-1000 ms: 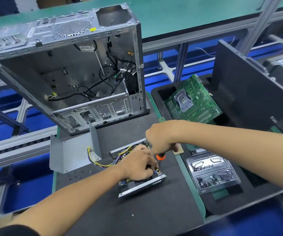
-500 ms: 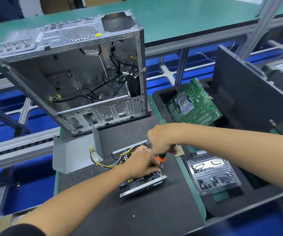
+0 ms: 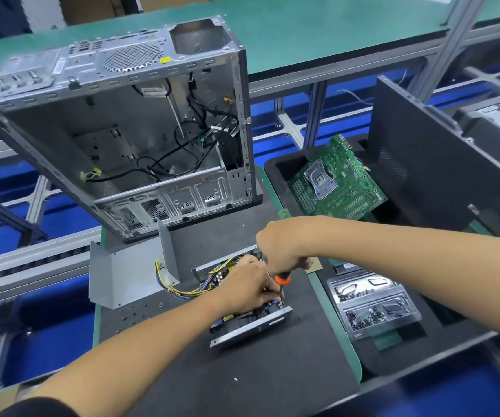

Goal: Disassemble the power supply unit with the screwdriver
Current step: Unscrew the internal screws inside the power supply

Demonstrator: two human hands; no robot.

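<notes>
The opened power supply unit [image 3: 250, 328] lies on the black mat, its circuit board and yellow and purple wires [image 3: 182, 291] exposed. My right hand [image 3: 285, 248] grips the orange-and-black screwdriver [image 3: 282, 279] upright over the unit's right side; its tip is hidden behind my left hand. My left hand [image 3: 247, 288] rests on the board with fingers curled around the spot where the shaft comes down. The unit's bent grey cover [image 3: 128, 275] lies to the left on the mat.
An empty computer case [image 3: 128, 130] stands tilted behind the unit. To the right, a foam tray holds a green motherboard [image 3: 336, 182] and a clear tray of screws [image 3: 372, 302]. Loose screws [image 3: 140, 308] dot the mat. A black side panel [image 3: 429, 164] leans at far right.
Both hands stay on the unit with only slight shifts. The view has moved a little, so the case and unit sit lower in the frame.
</notes>
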